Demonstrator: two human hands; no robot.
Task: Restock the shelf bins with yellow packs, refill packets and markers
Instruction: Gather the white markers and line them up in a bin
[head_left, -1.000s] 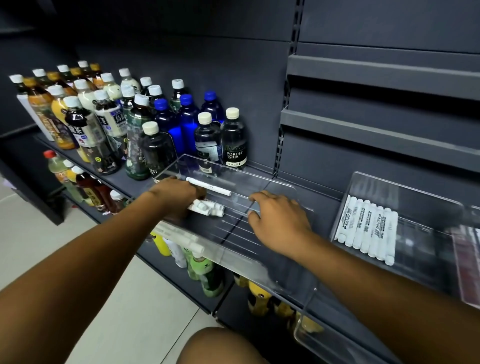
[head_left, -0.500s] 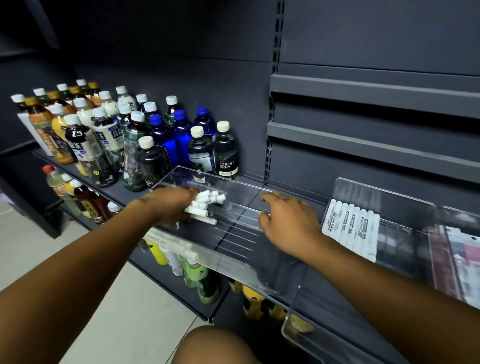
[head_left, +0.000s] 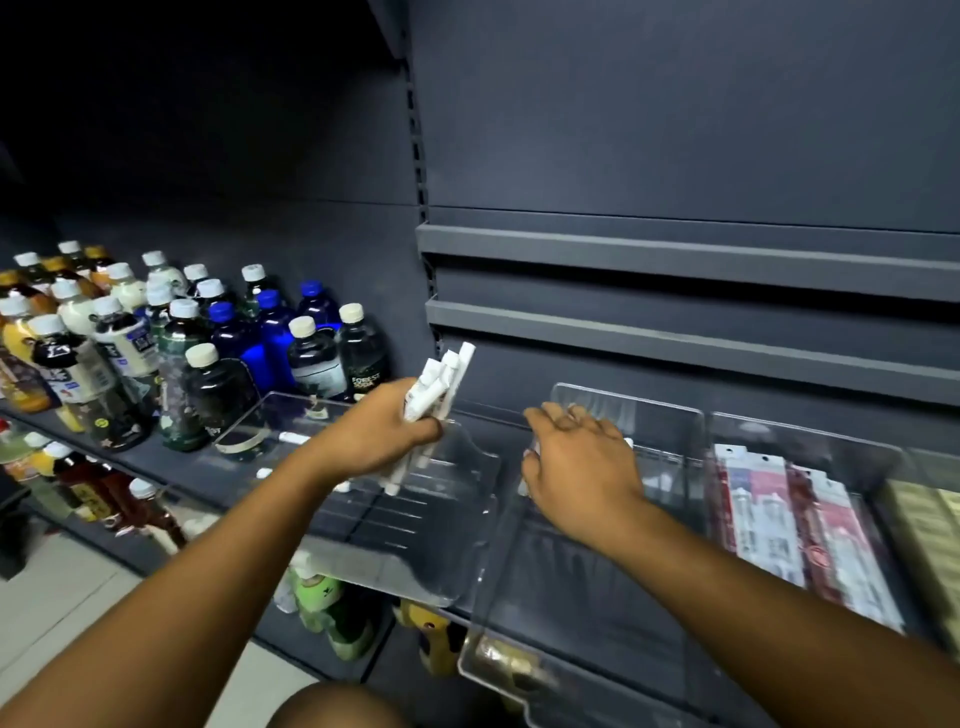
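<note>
Your left hand (head_left: 376, 439) grips a bundle of white markers (head_left: 441, 382) above the clear bin (head_left: 363, 540); your right hand (head_left: 579, 462) has its fingers loosely spread, holding nothing.

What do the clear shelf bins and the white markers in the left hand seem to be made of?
Shelf bins: probably clear rigid plastic, glossy; the shelf shows through the walls, and the edges catch light.
Markers held in the left hand: likely white plastic barrels with a smooth finish; blur hides finer detail.

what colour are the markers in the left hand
White, seen clearly in the head view: markers bunched in the left hand.
</note>
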